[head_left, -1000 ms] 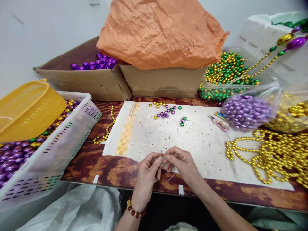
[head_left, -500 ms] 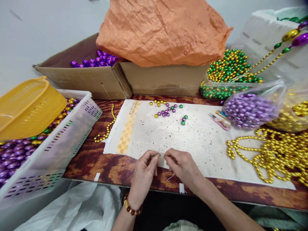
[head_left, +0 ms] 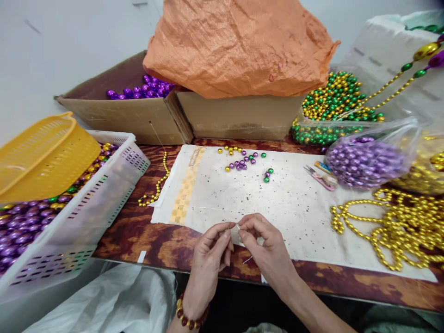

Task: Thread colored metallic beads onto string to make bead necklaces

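Note:
My left hand [head_left: 209,257] and my right hand [head_left: 269,246] meet at the front edge of a white cloth [head_left: 222,199]. Both are closed, thumb against forefinger, pinching a thin white string [head_left: 237,226] between them. A loose string end hangs below my right fingers. Fingertips hide most of the string. Farther back on the cloth lie loose purple beads [head_left: 239,165], gold beads [head_left: 231,150] and a few green beads [head_left: 266,179]. Small pink-handled scissors [head_left: 321,179] rest at the right, touching nothing I hold.
A strand of gold beads [head_left: 158,182] lies left of the cloth. Gold bead chains [head_left: 391,231] pile at the right, near a bag of purple beads [head_left: 364,162]. A white basket [head_left: 114,194] stands left. Cardboard boxes [head_left: 239,115] and an orange sack [head_left: 239,46] block the back.
The fingers of my right hand have curled up and over the string, and its grip has shifted slightly. My left hand stays pinched on the string. The whole view has shifted a little.

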The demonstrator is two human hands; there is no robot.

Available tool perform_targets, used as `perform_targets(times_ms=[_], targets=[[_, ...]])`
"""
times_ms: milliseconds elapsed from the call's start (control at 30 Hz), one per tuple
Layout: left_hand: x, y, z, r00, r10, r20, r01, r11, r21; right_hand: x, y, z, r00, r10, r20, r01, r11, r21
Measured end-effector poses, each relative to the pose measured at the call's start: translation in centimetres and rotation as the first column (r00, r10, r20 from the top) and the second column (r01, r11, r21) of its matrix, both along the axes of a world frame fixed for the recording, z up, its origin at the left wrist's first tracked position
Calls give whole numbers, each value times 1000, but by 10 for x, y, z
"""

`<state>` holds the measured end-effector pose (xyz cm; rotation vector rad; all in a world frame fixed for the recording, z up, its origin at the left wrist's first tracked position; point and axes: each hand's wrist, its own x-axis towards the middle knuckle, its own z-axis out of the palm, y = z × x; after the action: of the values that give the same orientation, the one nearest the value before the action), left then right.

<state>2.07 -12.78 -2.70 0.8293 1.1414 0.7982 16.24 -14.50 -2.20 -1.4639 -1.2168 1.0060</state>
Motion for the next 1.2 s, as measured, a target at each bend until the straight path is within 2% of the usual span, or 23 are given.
perform_targets(times_ms=[100, 300, 1200], targets=[[0, 1, 2, 1000, -7, 7, 7, 1000, 5, -2, 0, 4, 1000, -15, 2, 15, 999, -34], [2, -1, 3, 1000, -24, 11, 24, 999, 40, -5, 1, 7, 996, 39, -83, -47, 995, -93], [-4, -1, -2, 994, -109, 5, 109, 991, 75, 0, 1, 7, 990, 64, -128, -75, 993, -86]])
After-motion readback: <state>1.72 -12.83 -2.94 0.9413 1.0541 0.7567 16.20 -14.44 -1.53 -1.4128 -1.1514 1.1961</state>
